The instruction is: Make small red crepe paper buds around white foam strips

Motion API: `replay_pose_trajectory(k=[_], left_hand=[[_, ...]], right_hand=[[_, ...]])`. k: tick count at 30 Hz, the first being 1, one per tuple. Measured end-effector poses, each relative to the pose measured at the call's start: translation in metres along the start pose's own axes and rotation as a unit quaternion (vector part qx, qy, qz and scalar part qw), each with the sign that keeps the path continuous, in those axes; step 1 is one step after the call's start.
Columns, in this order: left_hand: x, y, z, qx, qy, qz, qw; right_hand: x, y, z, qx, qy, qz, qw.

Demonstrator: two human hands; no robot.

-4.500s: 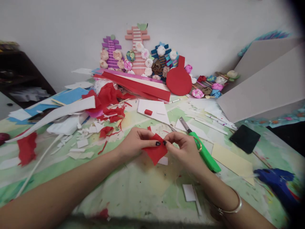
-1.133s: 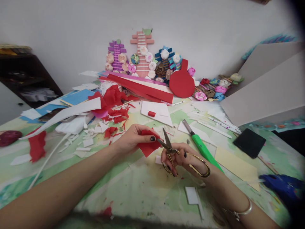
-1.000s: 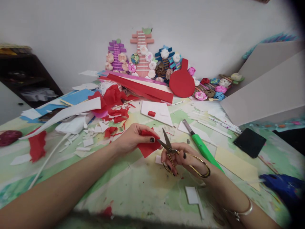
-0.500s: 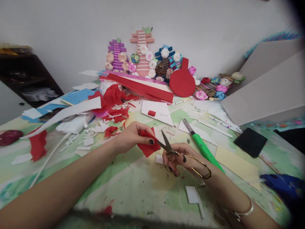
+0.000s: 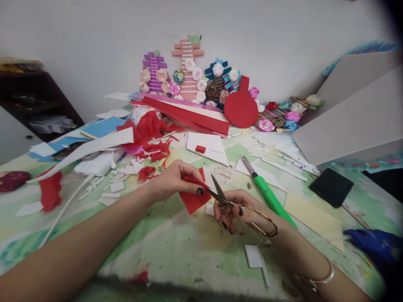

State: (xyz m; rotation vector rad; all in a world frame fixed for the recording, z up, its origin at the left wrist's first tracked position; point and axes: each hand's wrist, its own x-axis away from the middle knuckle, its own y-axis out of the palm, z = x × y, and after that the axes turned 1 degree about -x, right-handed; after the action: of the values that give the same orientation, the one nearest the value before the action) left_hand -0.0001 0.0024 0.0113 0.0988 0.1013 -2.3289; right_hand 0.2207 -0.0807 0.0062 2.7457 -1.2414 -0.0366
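Note:
My left hand (image 5: 176, 181) pinches a small piece of red paper (image 5: 194, 202) between thumb and fingers, over the middle of the table. Gold-handled scissors (image 5: 225, 203) are in my right hand (image 5: 241, 209), with fingers through and around the handles. The blades are parted and point up and left, and the lower blade tip meets the right edge of the red paper. A white board (image 5: 210, 155) with a small red block (image 5: 200, 149) on it lies just beyond my hands.
A green cutter (image 5: 272, 201) lies to the right, near a black square (image 5: 331, 187) and a blue tool (image 5: 374, 247). Red and white scraps (image 5: 126, 172) cover the left side. Flowered craft pieces (image 5: 189, 75) and a red round shape (image 5: 241, 108) stand at the back.
The red paper has turned in my left hand, its lower corner now hanging further down and left. The scissors have shifted slightly left, with their blades still parted.

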Motion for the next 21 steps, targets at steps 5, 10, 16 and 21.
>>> replay_pose_trajectory(k=[5,10,16,21], left_hand=[[0.0006,0.0018,0.0033,-0.014,-0.015,-0.004,1.000],[0.0009,-0.0001,0.0038,0.012,0.009,-0.007,1.000],[-0.0001,-0.0058,-0.0018,0.075,0.050,0.046,0.995],[-0.0019,-0.0060,0.0003,0.056,0.034,0.098,0.993]], right_hand=[[-0.0002,-0.0014,0.0031,0.001,0.008,-0.012,1.000],[-0.0003,-0.0005,0.0003,0.003,-0.011,0.004,1.000],[0.0007,-0.0026,0.0021,0.007,-0.023,0.026,0.999],[0.0001,-0.0029,0.0017,0.014,-0.028,0.029,0.999]])
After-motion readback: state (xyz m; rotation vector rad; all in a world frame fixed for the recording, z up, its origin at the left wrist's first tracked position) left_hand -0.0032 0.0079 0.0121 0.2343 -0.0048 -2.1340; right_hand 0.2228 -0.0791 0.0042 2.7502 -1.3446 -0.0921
